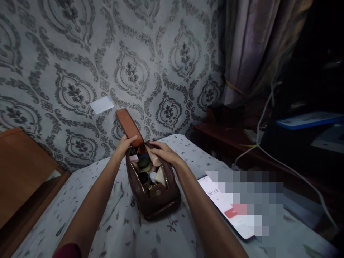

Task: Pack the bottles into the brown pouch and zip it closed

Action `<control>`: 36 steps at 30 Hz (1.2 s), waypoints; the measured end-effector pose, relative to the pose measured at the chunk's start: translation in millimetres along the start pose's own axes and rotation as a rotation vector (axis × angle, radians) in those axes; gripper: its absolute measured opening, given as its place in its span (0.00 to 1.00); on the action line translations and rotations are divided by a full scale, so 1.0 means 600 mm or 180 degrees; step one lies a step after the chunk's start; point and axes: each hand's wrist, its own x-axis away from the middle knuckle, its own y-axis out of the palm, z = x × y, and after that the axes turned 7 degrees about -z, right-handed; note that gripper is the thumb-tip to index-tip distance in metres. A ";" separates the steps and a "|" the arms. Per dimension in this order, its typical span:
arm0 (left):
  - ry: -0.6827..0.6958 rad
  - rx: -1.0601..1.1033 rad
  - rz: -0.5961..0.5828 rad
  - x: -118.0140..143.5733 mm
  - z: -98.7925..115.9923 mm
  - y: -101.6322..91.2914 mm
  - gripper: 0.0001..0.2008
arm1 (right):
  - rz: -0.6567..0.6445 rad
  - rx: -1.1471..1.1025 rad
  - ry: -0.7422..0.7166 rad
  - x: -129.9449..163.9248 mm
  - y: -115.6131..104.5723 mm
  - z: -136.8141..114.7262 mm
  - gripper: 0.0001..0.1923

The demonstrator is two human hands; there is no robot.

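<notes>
The brown bag (158, 202) sits open on the bed (120, 229), with a green jar (144, 164) and other small things inside it. At the far end of the bag, the left hand (125, 144) pinches a long orange piece (130, 125) that stands tilted, but I can't tell if it is joined on, while the right hand (166, 153) holds the bag's right edge with bent fingers. A lit phone (219, 199) lies to the right of the bag.
</notes>
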 end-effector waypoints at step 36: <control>0.1351 -0.2259 -0.0664 0.144 0.035 0.034 0.24 | 0.0267 0.0343 -0.0762 0.070 0.026 -0.028 0.20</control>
